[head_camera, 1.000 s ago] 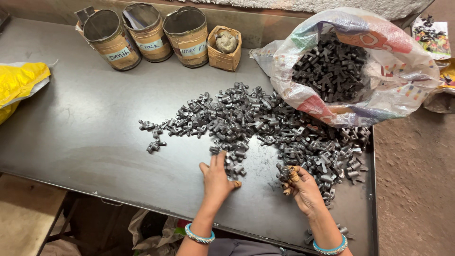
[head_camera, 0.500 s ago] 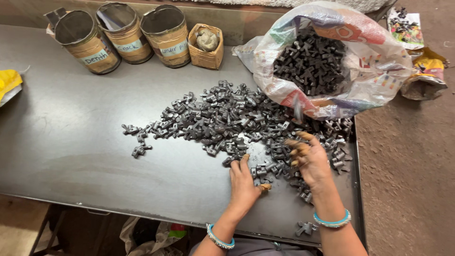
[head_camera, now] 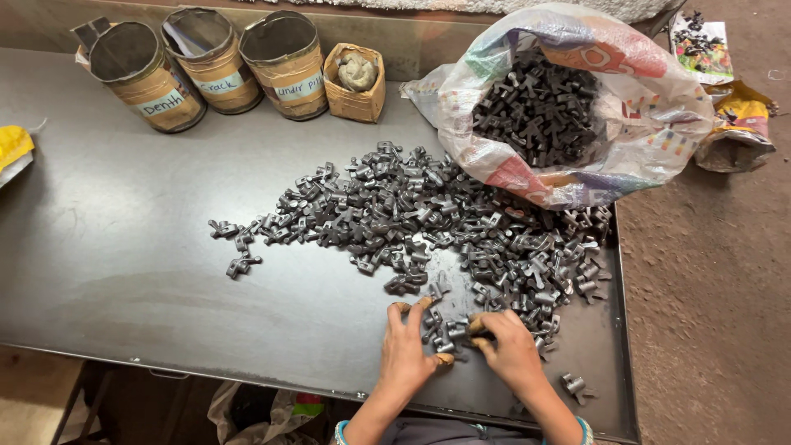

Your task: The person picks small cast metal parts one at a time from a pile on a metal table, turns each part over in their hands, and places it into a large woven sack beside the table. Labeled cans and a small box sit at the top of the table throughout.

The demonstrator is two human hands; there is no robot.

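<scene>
A spread pile of small dark metal parts [head_camera: 428, 222] lies across the dark metal table [head_camera: 124, 264]. My left hand [head_camera: 408, 346] rests flat at the near edge of the pile, fingers spread and touching a few parts. Beside it, my right hand [head_camera: 511, 346] has its fingers curled over several parts [head_camera: 449, 334] lying between the two hands. Whether it grips one I cannot tell. A woven plastic sack [head_camera: 577, 99] full of the same dark parts lies open at the far right of the table.
Three round tins [head_camera: 148, 78] with paper labels and a small taped box [head_camera: 356, 82] stand along the back edge. A yellow bag [head_camera: 12, 148] pokes in at the left. One loose part [head_camera: 575, 386] lies near the front right corner. Dirt floor lies to the right.
Both hands have pulled back from the pile toward the front edge and come close together. The right hand dropped from the middle right of the pile to beside the left.
</scene>
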